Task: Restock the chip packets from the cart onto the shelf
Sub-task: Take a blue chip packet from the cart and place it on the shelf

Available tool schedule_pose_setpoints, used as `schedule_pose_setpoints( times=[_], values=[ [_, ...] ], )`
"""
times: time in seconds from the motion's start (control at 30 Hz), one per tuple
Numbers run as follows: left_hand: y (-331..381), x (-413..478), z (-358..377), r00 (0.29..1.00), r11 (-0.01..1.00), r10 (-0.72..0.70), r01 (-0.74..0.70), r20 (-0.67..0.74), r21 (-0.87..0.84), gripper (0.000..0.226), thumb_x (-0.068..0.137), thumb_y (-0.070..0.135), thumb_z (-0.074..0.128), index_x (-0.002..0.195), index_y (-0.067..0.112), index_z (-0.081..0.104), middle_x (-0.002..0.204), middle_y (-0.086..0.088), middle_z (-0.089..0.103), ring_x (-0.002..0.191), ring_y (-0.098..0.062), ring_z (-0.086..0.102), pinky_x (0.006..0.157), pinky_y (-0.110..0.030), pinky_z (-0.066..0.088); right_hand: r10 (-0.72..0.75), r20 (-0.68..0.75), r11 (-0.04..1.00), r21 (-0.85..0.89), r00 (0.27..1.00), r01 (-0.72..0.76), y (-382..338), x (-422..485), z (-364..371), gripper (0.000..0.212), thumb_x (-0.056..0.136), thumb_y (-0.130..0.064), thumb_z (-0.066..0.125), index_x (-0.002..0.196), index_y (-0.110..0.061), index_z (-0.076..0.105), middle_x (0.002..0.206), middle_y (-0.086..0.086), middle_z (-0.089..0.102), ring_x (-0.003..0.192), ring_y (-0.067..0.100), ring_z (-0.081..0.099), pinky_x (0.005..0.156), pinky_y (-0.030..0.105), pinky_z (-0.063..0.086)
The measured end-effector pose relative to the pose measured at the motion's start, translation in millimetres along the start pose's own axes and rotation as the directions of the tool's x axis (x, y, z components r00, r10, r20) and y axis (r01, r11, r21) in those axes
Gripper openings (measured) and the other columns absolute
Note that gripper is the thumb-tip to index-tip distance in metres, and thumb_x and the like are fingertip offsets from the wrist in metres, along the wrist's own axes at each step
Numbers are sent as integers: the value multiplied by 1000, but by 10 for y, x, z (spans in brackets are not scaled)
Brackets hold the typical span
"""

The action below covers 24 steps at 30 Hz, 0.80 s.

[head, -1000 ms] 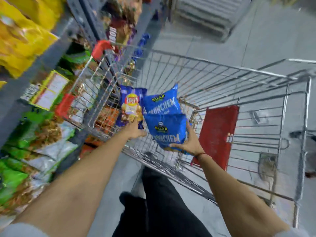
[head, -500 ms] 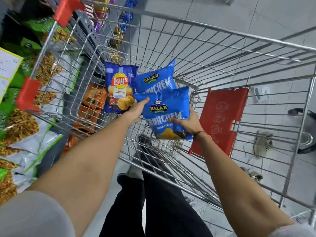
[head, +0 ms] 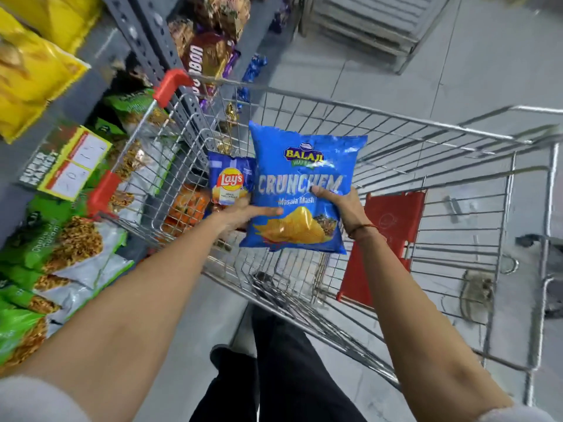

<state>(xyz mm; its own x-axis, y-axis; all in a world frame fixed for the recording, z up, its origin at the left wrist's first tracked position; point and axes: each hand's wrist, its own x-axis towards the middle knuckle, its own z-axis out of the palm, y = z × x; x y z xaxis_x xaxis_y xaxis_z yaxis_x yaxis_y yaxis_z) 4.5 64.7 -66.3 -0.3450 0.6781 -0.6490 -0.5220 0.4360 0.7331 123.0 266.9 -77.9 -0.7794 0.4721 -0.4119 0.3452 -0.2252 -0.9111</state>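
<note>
A big blue Balaji Crunchem chip packet [head: 304, 166] is held upright above the wire cart [head: 396, 129]. My right hand [head: 342, 208] grips its right edge, thumb on the front. My left hand [head: 243, 213] is at its lower left corner, one finger lying across the front. That hand also holds a smaller blue Lay's packet [head: 230, 181], which stands just left of the Balaji packet and partly behind it. The shelf [head: 91, 95] stands on the left of the cart. Anything behind the Balaji packet is hidden.
The shelf holds yellow packets [head: 33, 74] up top, green snack packets [head: 61, 248] lower down, and a yellow price tag [head: 73, 166]. The cart has red corner guards [head: 170, 85] and a red seat flap [head: 387, 239]. Grey tiled floor lies to the right, with my legs [head: 274, 376] below.
Both hands have lifted the packets higher out of the cart and closer to me. The front Balaji packet now faces me and covers the second Balaji packet seen earlier.
</note>
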Motion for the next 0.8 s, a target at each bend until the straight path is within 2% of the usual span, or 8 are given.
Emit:
schedule_pose_setpoints(
  times=[0.07, 0.13, 0.23, 0.3, 0.4, 0.47, 0.63, 0.8],
  values=[
    [95, -169, -24, 998, 998, 59, -59, -27, 10, 116, 22, 56, 87, 125, 19, 49, 123, -1, 60, 111, -20, 59, 96, -39, 47, -20, 7, 999, 26, 1000, 20, -203, 8, 97, 41, 62, -29, 86, 100, -22, 72, 100, 0, 77, 99, 24, 71, 86, 41, 56],
    [217, -342, -51, 992, 994, 108, -109, -58, 0, 113, 24, 57, 87, 125, 19, 52, 126, -5, 60, 114, -22, 58, 99, -42, 45, -50, 26, 998, 33, 998, 49, -442, -8, 219, 45, 57, -38, 88, 97, -25, 73, 102, 0, 77, 98, 25, 71, 86, 44, 56],
    [441, -632, -125, 968, 979, 199, -202, -151, -3, 90, 26, 56, 88, 106, 26, 62, 107, 3, 72, 100, -16, 67, 86, -33, 54, -135, 61, 990, 51, 989, 132, -853, -76, 436, 51, 56, -42, 88, 101, -25, 72, 107, 5, 75, 99, 27, 71, 87, 46, 56],
    [638, -867, -197, 937, 961, 277, -274, -215, 41, 83, 27, 58, 87, 101, 28, 64, 89, 16, 76, 87, -8, 70, 71, -23, 57, -179, 96, 983, 63, 979, 174, -1173, -156, 599, 48, 53, -44, 88, 96, -27, 74, 101, 1, 77, 94, 24, 73, 79, 39, 59],
    [1029, -1340, -283, 872, 912, 410, -397, -267, 104, 54, 48, 43, 86, 95, 32, 64, 86, 20, 75, 82, -4, 70, 63, -17, 55, -274, 167, 960, 101, 947, 260, -1712, -319, 850, 34, 58, -38, 86, 88, -29, 76, 92, -6, 78, 86, 17, 75, 67, 25, 58],
    [1307, -1664, -335, 815, 864, 503, -480, -289, 153, 44, 59, 29, 84, 98, 33, 63, 89, 20, 75, 84, -3, 70, 63, -16, 54, -361, 196, 931, 132, 912, 340, -2100, -444, 1025, 28, 61, -33, 83, 88, -28, 76, 90, -7, 78, 84, 15, 75, 66, 23, 58],
    [2051, -2562, -401, 629, 715, 698, -639, -344, 283, 43, 59, 28, 82, 98, 31, 66, 97, 15, 74, 87, -3, 69, 63, -14, 53, -548, 246, 834, 228, 799, 502, -3138, -761, 1464, 26, 68, -23, 78, 94, -22, 73, 93, -1, 78, 87, 21, 74, 70, 29, 58],
    [2612, -3450, -444, 415, 576, 808, -703, -418, 416, 36, 57, 26, 83, 89, 30, 67, 83, 23, 74, 78, 2, 69, 59, -12, 52, -685, 325, 728, 335, 652, 598, -4096, -1203, 1944, 32, 63, -27, 80, 93, -20, 71, 88, -2, 79, 82, 18, 74, 67, 28, 58]
  ],
)
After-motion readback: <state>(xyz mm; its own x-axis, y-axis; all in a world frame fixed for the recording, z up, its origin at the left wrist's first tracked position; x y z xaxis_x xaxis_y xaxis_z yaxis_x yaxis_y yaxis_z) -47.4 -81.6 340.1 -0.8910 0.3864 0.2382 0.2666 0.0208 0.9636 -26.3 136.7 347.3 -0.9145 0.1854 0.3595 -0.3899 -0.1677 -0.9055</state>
